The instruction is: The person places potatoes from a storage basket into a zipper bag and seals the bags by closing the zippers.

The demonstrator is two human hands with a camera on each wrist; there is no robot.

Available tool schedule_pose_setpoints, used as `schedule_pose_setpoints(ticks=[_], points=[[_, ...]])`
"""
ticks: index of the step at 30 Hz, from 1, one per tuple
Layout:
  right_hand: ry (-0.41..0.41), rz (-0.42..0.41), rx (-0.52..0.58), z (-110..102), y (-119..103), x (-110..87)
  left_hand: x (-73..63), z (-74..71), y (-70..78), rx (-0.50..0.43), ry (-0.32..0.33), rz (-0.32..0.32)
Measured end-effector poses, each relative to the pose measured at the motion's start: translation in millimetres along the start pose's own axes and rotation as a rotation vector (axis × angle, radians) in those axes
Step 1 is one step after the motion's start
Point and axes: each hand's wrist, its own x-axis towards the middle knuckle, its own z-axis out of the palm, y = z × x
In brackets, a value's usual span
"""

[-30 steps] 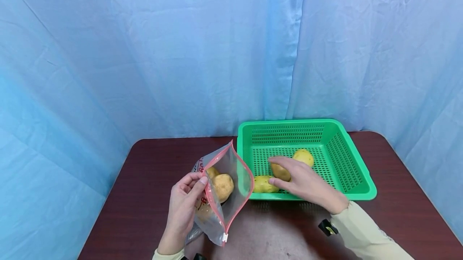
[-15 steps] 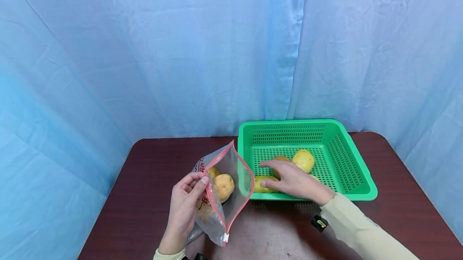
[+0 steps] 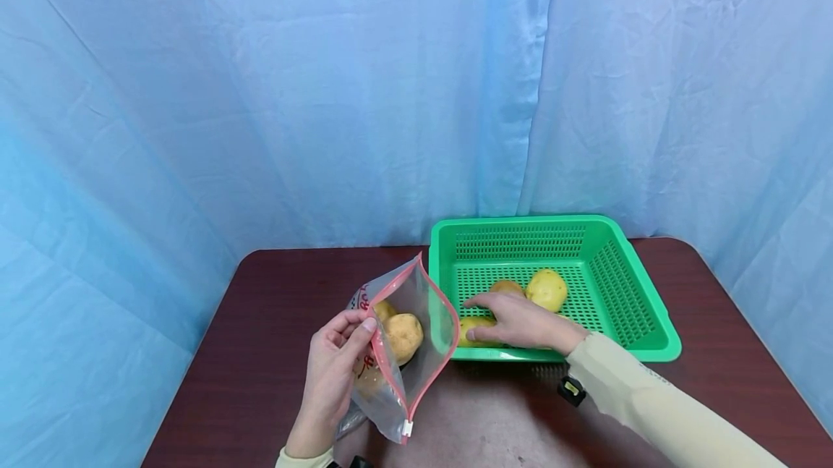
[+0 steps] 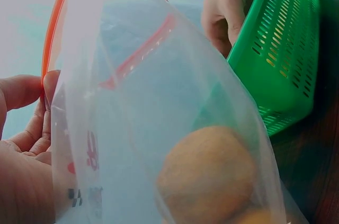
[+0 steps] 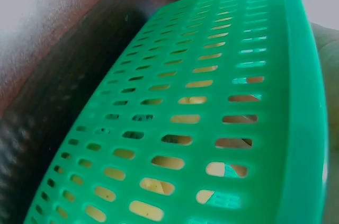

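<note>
In the head view my left hand (image 3: 328, 381) pinches the pink-edged rim of a clear slider zip bag (image 3: 432, 309) between thumb and fingers, and its mouth gapes. Several potatoes lie inside, the top one (image 3: 403, 336) plain to see. My right hand (image 3: 523, 320) reaches into a green basket (image 3: 651, 294), fingers spread above a yellowish potato (image 3: 478, 322), the thumb right at its near side. Beyond that hand sit a browner potato (image 3: 506, 285), partly covered, and a pale yellow one (image 3: 547, 289). In the right wrist view, the basket's slotted wall (image 5: 201, 102) hides most of the hand.
The basket stands at the back right of a dark red-brown table (image 3: 247, 352), its left side close against the bag's mouth. A white slider (image 3: 407, 427) hangs at the bag's near corner. Light blue curtains (image 3: 358, 92) enclose the back and sides.
My right hand has shifted left and lower in the basket, from over the browner potato to the yellowish one at the front left. The left hand and bag stay in place.
</note>
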Motion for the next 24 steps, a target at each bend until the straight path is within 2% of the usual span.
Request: schedule_pose_setpoints(ticks=[7,19,24], points=[[-0.077,0.029,0.005,1,3,5.4,0.6,-0.8,0.6,0.005,0.005,-0.001],[-0.099,0.024,-0.02,6,8,10.0,1.1,-1.8,0.3,-0.012,-0.001,0.005],[-0.095,-0.002,-0.04,8,11,10.1,1.0,-2.0,0.1,-0.012,-0.003,0.009]])
